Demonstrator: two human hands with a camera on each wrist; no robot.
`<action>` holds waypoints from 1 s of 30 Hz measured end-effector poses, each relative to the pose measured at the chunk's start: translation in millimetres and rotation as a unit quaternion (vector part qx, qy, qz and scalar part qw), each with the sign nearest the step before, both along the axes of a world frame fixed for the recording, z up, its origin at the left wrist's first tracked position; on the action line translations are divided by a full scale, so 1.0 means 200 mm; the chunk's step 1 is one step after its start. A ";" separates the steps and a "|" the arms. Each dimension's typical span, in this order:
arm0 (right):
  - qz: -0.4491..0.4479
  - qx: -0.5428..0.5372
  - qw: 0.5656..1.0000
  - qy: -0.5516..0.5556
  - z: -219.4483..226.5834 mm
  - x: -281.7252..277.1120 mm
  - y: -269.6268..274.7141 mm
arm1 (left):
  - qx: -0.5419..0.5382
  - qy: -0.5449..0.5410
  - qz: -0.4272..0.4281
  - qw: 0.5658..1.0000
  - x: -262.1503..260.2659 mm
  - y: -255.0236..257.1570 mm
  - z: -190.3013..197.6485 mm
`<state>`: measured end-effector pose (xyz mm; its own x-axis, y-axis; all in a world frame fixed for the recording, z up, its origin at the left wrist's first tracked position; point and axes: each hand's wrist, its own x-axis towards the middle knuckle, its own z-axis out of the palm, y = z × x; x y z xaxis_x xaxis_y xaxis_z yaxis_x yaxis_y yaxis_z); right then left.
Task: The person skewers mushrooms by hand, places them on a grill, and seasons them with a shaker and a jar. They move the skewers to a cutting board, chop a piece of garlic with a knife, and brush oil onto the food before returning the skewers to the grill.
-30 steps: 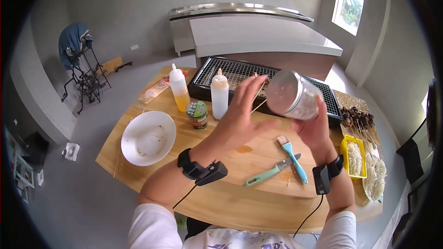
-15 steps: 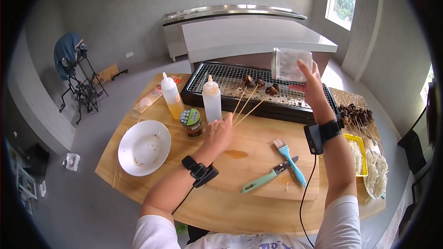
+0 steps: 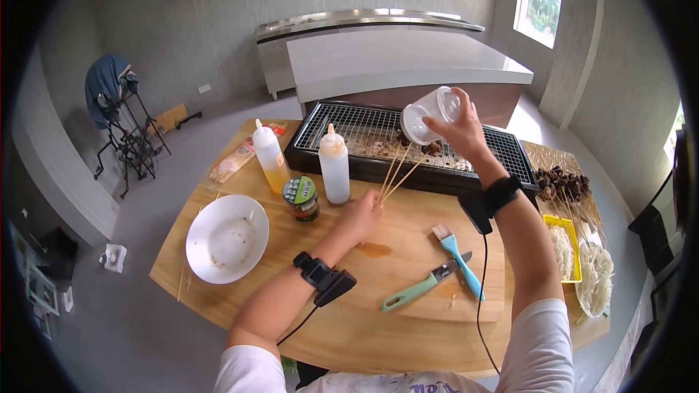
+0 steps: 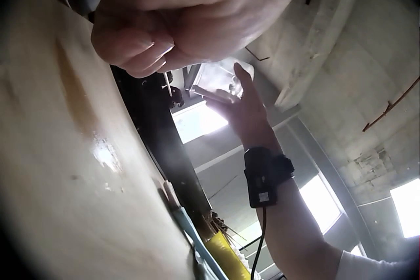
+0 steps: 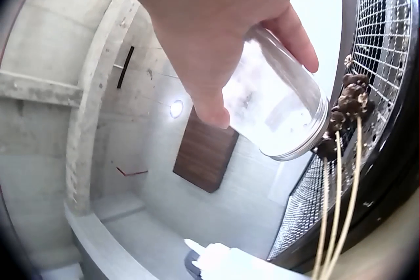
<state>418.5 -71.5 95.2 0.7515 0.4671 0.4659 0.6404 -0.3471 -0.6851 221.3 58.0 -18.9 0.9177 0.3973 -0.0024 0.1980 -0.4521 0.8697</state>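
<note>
My left hand [image 3: 358, 220] grips the ends of several wooden skewers [image 3: 394, 178] at the table side of the black grill [image 3: 320, 159]. The skewers' dark brown chunks of food [image 5: 351, 103] lie on the wire mesh [image 5: 387, 21]. Above them, my right hand [image 3: 466, 131] holds a clear shaker jar [image 3: 440, 107] with its lid tipped downward. In the right wrist view, the thumb and fingers wrap the jar's body, and its lid end [image 5: 303, 139] overlaps the chunks. From the left wrist view, my curled left fingers [image 4: 134, 50] hide most of the sticks.
Left of the hands stand two squeeze bottles [image 3: 336, 171], a green-lidded jar [image 3: 301, 200] and a white bowl [image 3: 227, 236]. A blue brush [image 3: 461, 262] crosses a green-handled knife [image 3: 415, 295] on the board [image 3: 408, 247]. At right are a yellow basket [image 3: 575, 266] and more skewers [image 3: 564, 183].
My left hand came down from the jar's side and took hold of the skewer ends. The right hand carried the jar out over the grill and tipped its lid down above the food.
</note>
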 end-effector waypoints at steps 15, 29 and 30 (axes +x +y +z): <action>0.056 0.218 0.947 0.230 -0.04 0.06 -0.19 | 0.001 0.052 0.046 0.998 -0.02 -0.03 0.11; 0.240 0.341 0.845 0.336 -0.06 0.09 -0.30 | -0.497 -0.068 -0.048 0.864 -0.02 0.00 0.13; 0.225 0.340 0.851 0.330 -0.06 0.08 -0.29 | -0.517 -0.057 -0.058 0.852 -0.02 0.00 0.11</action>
<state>433.7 -128.9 83.0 0.7710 0.5674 0.2892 0.0010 0.4531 -0.8915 217.7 58.7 3.9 0.9684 0.1436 -0.2040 0.0911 0.5578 0.8250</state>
